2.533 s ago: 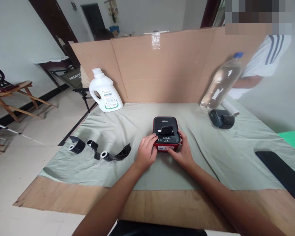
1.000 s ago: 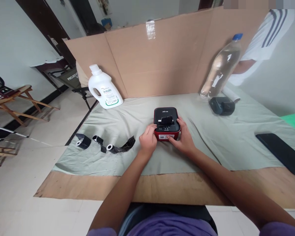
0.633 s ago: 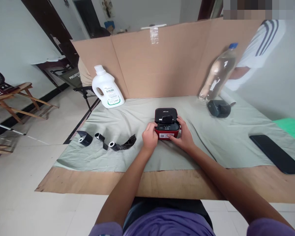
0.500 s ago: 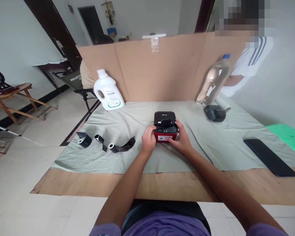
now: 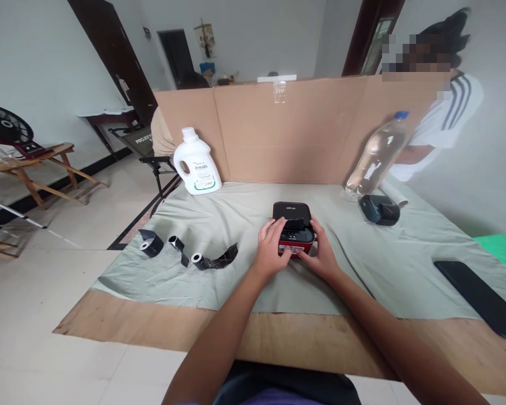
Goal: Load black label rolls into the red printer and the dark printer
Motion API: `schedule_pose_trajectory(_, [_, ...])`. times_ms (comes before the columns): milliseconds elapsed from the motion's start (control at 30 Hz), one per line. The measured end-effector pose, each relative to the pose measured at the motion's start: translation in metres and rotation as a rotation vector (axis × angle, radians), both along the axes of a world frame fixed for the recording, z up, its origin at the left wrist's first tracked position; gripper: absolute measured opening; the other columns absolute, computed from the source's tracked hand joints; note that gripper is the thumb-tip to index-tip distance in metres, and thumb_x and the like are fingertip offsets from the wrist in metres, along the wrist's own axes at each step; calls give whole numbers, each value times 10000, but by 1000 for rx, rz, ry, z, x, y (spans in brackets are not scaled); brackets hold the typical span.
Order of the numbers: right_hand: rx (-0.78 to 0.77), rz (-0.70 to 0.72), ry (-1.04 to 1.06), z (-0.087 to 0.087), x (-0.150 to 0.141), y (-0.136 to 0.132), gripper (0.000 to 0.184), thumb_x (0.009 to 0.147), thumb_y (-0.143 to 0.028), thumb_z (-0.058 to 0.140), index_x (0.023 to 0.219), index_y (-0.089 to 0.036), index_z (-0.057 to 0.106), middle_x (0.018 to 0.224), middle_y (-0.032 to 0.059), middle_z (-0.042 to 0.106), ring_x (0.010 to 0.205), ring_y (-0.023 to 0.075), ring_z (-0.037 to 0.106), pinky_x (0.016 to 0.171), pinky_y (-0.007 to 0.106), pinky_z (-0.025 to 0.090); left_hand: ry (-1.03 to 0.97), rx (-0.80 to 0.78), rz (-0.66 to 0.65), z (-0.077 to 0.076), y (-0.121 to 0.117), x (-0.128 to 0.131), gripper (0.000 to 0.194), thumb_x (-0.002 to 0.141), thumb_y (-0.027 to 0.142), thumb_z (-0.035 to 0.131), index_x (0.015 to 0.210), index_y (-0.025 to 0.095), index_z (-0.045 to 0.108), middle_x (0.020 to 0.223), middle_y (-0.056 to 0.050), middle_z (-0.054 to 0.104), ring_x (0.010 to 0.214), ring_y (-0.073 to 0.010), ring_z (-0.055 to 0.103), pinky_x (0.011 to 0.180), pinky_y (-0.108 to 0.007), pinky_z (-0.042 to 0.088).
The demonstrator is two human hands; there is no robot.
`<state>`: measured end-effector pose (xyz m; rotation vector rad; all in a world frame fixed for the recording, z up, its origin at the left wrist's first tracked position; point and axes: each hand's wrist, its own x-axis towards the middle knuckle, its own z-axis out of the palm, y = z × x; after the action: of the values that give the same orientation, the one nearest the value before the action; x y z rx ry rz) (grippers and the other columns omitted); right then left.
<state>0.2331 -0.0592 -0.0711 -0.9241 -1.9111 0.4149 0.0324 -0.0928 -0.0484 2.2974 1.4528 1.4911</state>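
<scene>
Head view, left to right, from my remote seat. Three small black rolls [image 5: 152, 245] with white cores lie near the table's left edge; paper or film, can't tell. Loosest one trails a creased, glossy tail rightward. White plastic detergent jug [image 5: 199, 169], handled and rounded, tilts at the far left corner. Wrinkled pale green cloth [image 5: 244, 208] covers most of the table [image 5: 320, 337], bare plywood along the near edge; matte brown cardboard panel [image 5: 278, 140] stands across the far edge.

Key relation: compact printer [image 5: 292, 211] sits mid-table, directly between the hands, touched by both; neither is clearly nearer. Near-square body, long axis seemingly front to back, hard to confirm. Smooth black lid, red sides, rounded corners, pale label on the front. Black strip [image 5: 295, 223] sticks up across the top.

I read the left hand [image 5: 271, 247] as half-curled: fingers over the printer's left top by the strip's end, thumb at the front; whether it pinches anything, can't tell. Right hand [image 5: 324, 259] is part-closed round the right side, thumb on the front, holding the printer.

Clear ridged bottle [image 5: 377, 154], blue cap, leans at the far right corner. Flat black smartphone [image 5: 478, 298] lies by the right edge.
</scene>
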Motion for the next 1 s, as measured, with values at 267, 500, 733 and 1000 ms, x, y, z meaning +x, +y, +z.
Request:
schedule_pose_trajectory(267, [-6,-42,-47,-1,1,0,982,874,-504,702,1644,-271,138,1653,148,307,1477,347,376,1133,535,431,35,52,57,-5,-5,1,417,820,166,545,1206,235,688,1210,-47,727,1295,-284,519,1118,-490,364])
schedule_pose_trajectory(500, [-31,-14,-17,7,4,-4,746,955,-539,561,1599,-245,325,1536,139,497,1306,320,540,1034,491,494,-58,157,-28,-10,1,0,347,842,122,541,1127,224,713,1175,-52,727,1173,-241,579,1049,-451,457])
schedule_pose_trajectory(733, [-195,-98,-185,69,0,39,342,980,-391,491,1110,-228,763,1037,79,778,965,251,697,889,392,542,-129,151,-19,-12,-1,6,403,834,131,559,1213,222,663,1264,-92,662,1224,-263,563,1093,-486,456])
schedule_pose_trajectory(1000, [-391,133,-1091,110,-60,110,181,712,-162,723,868,-220,793,865,85,782,826,295,736,777,410,565,-554,-414,-42,-26,-6,17,968,796,325,714,1596,188,187,1619,-189,345,1494,-325,366,1213,-521,348])
